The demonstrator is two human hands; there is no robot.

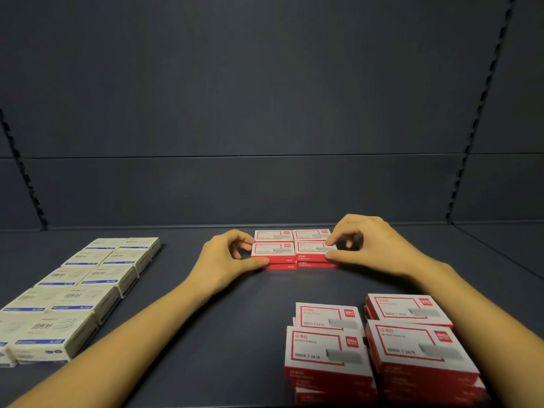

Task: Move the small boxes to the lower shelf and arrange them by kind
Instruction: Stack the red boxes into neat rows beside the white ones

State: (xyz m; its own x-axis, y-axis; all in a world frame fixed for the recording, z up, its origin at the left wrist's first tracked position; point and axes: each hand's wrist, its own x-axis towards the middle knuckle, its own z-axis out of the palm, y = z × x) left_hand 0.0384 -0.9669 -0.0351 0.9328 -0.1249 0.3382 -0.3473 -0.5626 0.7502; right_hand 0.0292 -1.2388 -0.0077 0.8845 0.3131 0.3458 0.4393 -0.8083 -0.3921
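The dark shelf [223, 334] carries a two-by-two block of red boxes [294, 250] at 12 o'clock, near the back panel [265, 187]. The left hand [226, 260] pinches the block's 9 o'clock edge, thumb on the front face. The right hand [371, 245] pinches the 3 o'clock edge likewise. White-and-blue boxes [88, 284] run in two touching columns at 9 o'clock, well apart from the block. Further red stacks [376, 343] stand at 5 o'clock by the front lip. Open deck separates all three groups.
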